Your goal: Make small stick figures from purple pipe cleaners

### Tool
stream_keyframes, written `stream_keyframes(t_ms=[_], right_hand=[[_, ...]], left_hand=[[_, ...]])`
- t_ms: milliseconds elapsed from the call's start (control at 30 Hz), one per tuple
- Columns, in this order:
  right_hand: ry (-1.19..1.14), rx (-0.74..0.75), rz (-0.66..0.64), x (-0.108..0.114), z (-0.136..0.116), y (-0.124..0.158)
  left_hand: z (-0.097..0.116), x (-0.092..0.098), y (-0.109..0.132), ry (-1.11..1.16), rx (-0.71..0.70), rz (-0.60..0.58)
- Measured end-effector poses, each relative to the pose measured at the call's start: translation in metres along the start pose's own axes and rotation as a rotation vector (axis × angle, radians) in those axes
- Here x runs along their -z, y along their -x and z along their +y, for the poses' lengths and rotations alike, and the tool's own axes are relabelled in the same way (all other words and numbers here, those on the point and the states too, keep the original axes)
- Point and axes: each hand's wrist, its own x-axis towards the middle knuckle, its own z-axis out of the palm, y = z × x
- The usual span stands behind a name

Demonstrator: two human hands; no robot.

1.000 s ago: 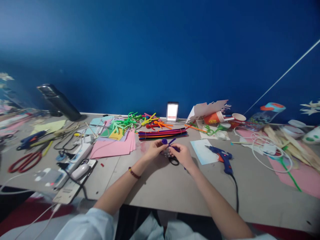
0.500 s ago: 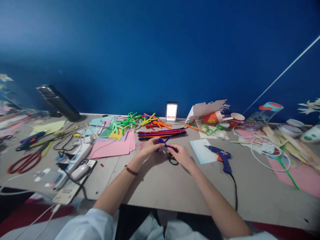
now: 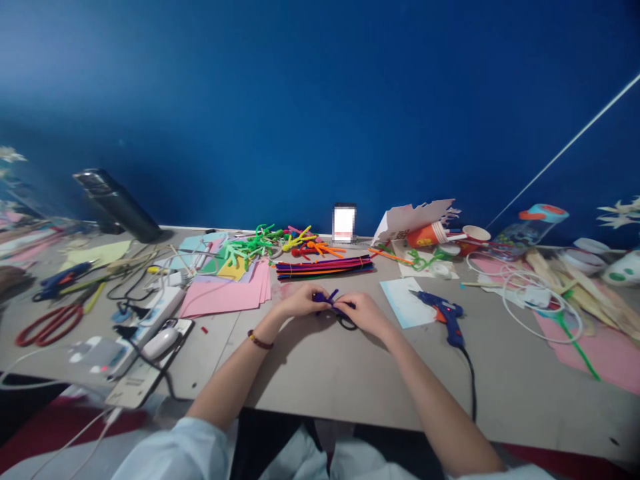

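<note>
Between my two hands is a purple pipe cleaner (image 3: pixel 326 299), bent and crossed over itself, with one short end sticking up. My left hand (image 3: pixel 301 302) pinches its left side, fingers closed. On the other side my right hand (image 3: pixel 364 312) grips it between thumb and fingertips. Beneath them a pair of black-handled scissors (image 3: pixel 347 325) lies on the table, mostly covered by my hands. Just behind my hands rests a banded bundle of purple, red and orange pipe cleaners (image 3: pixel 325 268).
A blue glue gun (image 3: pixel 445 313) with its cord lies right of my hands, beside a pale blue card (image 3: pixel 403 303). Pink paper (image 3: pixel 220 298), a power strip (image 3: pixel 150 327) and red-handled scissors (image 3: pixel 50 325) are leftward. Bent green pipe cleaners (image 3: pixel 255 247) and a phone (image 3: pixel 344 223) stand behind.
Both hands have come down slightly and turned, now covering more of the scissors. The purple pipe cleaner has shifted lower with them. At the far left edge, a blurred hand-like shape has appeared.
</note>
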Motion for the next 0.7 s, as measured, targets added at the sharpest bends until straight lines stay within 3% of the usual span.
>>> stream_keyframes(t_ms=[233, 333, 533, 700], right_hand=[[-0.38, -0.143, -0.148, 0.01, 0.015, -0.002], [-0.536, -0.189, -0.201, 0.013, 0.017, -0.003], [-0.808, -0.387, -0.127, -0.008, 0.013, -0.002], [-0.649, -0.307, 0.067, -0.024, 0.001, -0.003]], left_hand=[[0.012, -0.004, 0.003, -0.028, -0.187, -0.05], [0.017, -0.006, 0.005, 0.041, -0.204, -0.004], [0.016, -0.014, 0.001, 0.214, -0.129, 0.243], [0.009, -0.024, -0.006, 0.192, -0.095, 0.546]])
